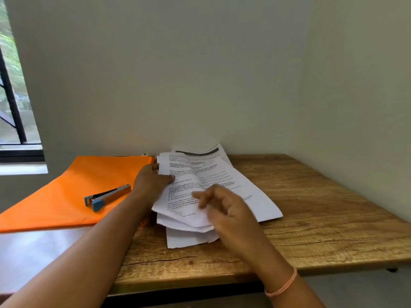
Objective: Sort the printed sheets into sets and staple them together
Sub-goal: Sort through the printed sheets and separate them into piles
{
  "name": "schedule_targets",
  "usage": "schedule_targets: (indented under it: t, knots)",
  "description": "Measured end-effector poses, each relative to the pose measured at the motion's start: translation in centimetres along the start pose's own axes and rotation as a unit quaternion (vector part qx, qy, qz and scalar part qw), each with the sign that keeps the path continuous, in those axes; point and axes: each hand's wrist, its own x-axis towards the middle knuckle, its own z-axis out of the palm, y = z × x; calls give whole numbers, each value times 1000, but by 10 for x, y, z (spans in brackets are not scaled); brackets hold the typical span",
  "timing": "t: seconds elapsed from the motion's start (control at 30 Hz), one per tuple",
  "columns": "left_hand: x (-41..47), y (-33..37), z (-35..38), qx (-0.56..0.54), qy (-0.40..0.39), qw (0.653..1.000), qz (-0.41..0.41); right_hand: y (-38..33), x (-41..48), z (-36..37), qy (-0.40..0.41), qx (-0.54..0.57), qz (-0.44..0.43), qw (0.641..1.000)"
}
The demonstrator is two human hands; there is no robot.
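A loose pile of printed sheets [224,181] lies spread on the wooden table [322,196], near the wall. My left hand [151,181] grips the left edge of the top sheets, thumb on the print and fingers under the edge. My right hand [224,207] is at the front of the pile, its fingers curled round the curling lower edge of the top sheet. A silver stapler with a blue end [106,197] lies on an orange folder [66,196] to the left of the pile, apart from both hands.
Walls close the table at the back and the right. A window [13,96] is at the far left. The table's front edge runs below my forearms. A pink band sits on my right wrist [282,285].
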Motion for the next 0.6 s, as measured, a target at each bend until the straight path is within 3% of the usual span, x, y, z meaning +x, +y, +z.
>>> schedule_targets:
  t: [0.03,0.1,0.17,0.23,0.33,0.6]
  knots:
    - [-1,1,-1,8,12,1000,6,2,0,-6,52,-12,-10,999]
    - [-2,2,-1,11,33,999,18,12,3,-17,112,-139,0,984]
    - [-3,1,-1,21,28,999,36,23,4,-25,76,-332,92,936]
    - [-3,1,0,13,25,999,38,33,6,-28,5,-438,193,878]
    - [-4,1,1,-19,13,999,23,38,5,-25,-42,-442,236,864]
    - [0,-3,2,-57,-27,997,-38,31,7,-21,-30,-441,168,881]
